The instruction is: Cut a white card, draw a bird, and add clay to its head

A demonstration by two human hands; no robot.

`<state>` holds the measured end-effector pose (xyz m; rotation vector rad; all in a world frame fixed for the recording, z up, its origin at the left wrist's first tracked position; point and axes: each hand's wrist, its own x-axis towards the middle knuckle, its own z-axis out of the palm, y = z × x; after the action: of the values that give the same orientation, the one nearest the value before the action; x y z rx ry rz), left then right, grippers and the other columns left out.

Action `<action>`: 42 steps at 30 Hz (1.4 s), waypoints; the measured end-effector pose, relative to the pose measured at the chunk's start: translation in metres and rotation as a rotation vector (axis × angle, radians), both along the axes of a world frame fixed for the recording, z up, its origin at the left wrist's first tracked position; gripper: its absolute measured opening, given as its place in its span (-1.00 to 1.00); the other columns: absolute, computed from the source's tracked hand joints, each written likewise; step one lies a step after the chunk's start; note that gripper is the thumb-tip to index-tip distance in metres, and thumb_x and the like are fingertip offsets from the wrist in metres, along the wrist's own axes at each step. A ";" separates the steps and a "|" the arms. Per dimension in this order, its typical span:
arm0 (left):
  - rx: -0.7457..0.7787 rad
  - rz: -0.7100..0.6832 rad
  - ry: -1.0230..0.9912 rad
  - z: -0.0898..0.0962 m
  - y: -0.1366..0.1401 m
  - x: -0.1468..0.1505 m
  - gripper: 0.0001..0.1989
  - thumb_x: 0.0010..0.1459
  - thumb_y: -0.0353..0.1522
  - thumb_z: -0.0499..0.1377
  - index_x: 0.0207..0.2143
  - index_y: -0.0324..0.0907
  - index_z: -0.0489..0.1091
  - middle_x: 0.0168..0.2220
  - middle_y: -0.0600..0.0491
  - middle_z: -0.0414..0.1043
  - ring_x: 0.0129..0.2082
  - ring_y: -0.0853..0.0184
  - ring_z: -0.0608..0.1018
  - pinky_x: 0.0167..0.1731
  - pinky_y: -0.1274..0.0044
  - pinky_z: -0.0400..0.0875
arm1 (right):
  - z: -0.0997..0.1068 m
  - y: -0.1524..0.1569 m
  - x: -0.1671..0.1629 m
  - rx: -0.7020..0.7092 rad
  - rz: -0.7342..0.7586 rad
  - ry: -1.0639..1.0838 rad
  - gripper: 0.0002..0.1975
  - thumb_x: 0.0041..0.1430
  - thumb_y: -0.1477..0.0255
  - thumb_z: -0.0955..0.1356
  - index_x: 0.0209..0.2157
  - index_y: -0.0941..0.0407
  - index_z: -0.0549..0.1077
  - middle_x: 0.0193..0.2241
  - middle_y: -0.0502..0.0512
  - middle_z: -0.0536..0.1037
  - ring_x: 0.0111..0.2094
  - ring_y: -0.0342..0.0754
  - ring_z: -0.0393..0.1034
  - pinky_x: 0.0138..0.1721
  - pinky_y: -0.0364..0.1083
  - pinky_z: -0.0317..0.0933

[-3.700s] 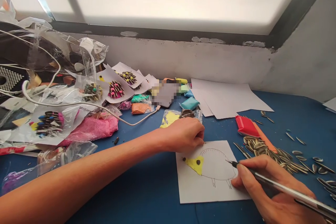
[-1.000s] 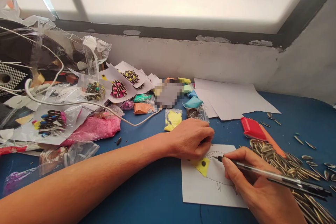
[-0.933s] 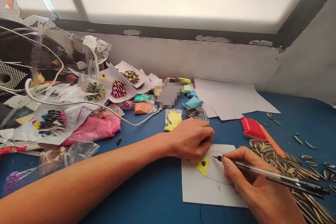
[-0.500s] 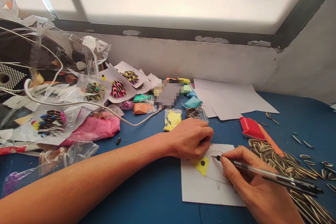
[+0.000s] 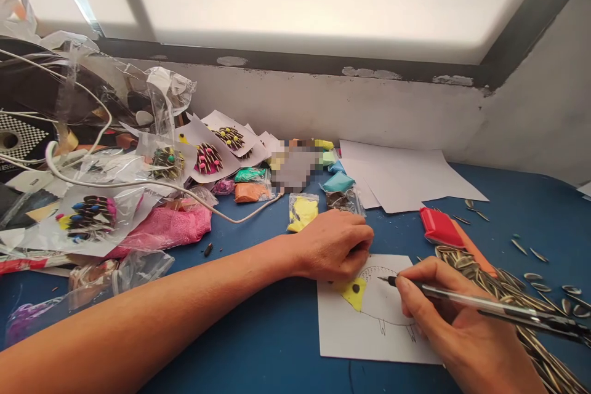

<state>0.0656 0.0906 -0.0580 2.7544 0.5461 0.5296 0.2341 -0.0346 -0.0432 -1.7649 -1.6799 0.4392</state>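
Observation:
My left hand (image 5: 335, 245) is curled into a fist and rests at the upper left edge of a white sheet of paper (image 5: 337, 335). What its fingers enclose, if anything, is hidden. My right hand (image 5: 455, 314) grips a black pen (image 5: 489, 306) with a clear barrel, its tip close to the paper. Drawn on the sheet is a rounded animal outline (image 5: 392, 322) with short legs and rows of small marks inside its upper curve. A flat yellow clay piece (image 5: 353, 297) with a dark round dot covers the outline's left end, right below my left hand.
Sunflower seeds (image 5: 480, 274) lie to the right by a red clay packet (image 5: 442, 226). Yellow (image 5: 303, 212) and other clay packets sit behind my left hand. At left are seed-covered animals on paper (image 5: 92, 218), a pink cloth (image 5: 178, 221) and a white cable (image 5: 231, 217). Blank sheets (image 5: 410, 175) lie behind.
My right hand has moved the pen slightly to the right, uncovering the drawing's right-hand leg. My left hand stays on the paper's edge.

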 end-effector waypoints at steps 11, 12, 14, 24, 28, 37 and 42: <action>-0.001 -0.010 0.026 0.005 -0.002 0.000 -0.91 0.15 -0.44 0.04 -0.43 -0.16 0.26 -0.38 0.06 0.38 -0.38 0.35 0.38 -0.36 0.47 0.22 | 0.000 0.002 0.004 0.085 0.060 -0.081 -0.79 0.19 0.23 0.32 -0.45 -0.01 0.49 -0.61 -0.09 0.52 -0.64 -0.13 0.39 -0.66 -0.19 0.25; 0.001 -0.007 0.030 0.005 -0.002 0.000 -0.91 0.15 -0.44 0.04 -0.43 -0.16 0.26 -0.38 0.05 0.38 -0.37 0.35 0.39 -0.36 0.47 0.22 | 0.000 0.003 0.003 0.070 0.058 -0.077 -0.79 0.19 0.22 0.31 -0.44 -0.01 0.48 -0.60 -0.08 0.52 -0.64 -0.13 0.38 -0.65 -0.19 0.24; 0.004 -0.003 0.038 0.005 -0.002 0.001 -0.91 0.15 -0.44 0.05 -0.42 -0.16 0.26 -0.37 0.05 0.39 -0.37 0.34 0.39 -0.35 0.47 0.23 | -0.001 0.003 0.001 0.046 0.054 -0.060 -0.79 0.19 0.22 0.32 -0.44 0.00 0.48 -0.59 -0.08 0.52 -0.63 -0.13 0.37 -0.64 -0.18 0.23; 0.003 -0.011 0.026 0.004 -0.002 0.000 -0.89 0.17 -0.43 0.03 -0.43 -0.16 0.23 -0.38 0.06 0.37 -0.37 0.35 0.37 -0.34 0.47 0.23 | -0.007 0.000 -0.001 0.022 0.009 0.039 -0.78 0.19 0.17 0.33 -0.41 -0.01 0.48 -0.63 -0.09 0.44 -0.64 -0.13 0.28 -0.62 -0.16 0.16; -0.002 -0.012 0.030 0.004 -0.002 0.000 -0.90 0.17 -0.43 0.04 -0.43 -0.16 0.24 -0.38 0.06 0.37 -0.37 0.35 0.38 -0.33 0.48 0.23 | -0.006 0.001 -0.001 0.006 0.034 0.025 -0.79 0.20 0.19 0.33 -0.41 -0.01 0.47 -0.60 -0.09 0.47 -0.61 -0.12 0.30 -0.60 -0.15 0.17; 0.002 -0.009 0.029 0.005 -0.002 0.000 -0.90 0.17 -0.43 0.03 -0.43 -0.16 0.23 -0.38 0.06 0.37 -0.38 0.35 0.37 -0.34 0.47 0.22 | -0.006 -0.002 -0.004 0.025 -0.027 0.021 -0.79 0.21 0.19 0.32 -0.44 -0.02 0.45 -0.63 -0.12 0.43 -0.62 -0.13 0.26 -0.59 -0.14 0.12; 0.003 -0.006 0.031 0.005 -0.002 0.000 -0.89 0.18 -0.43 0.03 -0.43 -0.16 0.23 -0.40 0.07 0.36 -0.39 0.35 0.37 -0.34 0.47 0.22 | -0.005 0.002 0.003 0.068 0.072 -0.084 -0.81 0.21 0.25 0.31 -0.44 -0.01 0.46 -0.60 -0.11 0.49 -0.62 -0.14 0.36 -0.61 -0.18 0.19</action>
<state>0.0660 0.0891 -0.0528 2.7700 0.5441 0.4879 0.2370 -0.0326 -0.0480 -1.6989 -1.8002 0.3406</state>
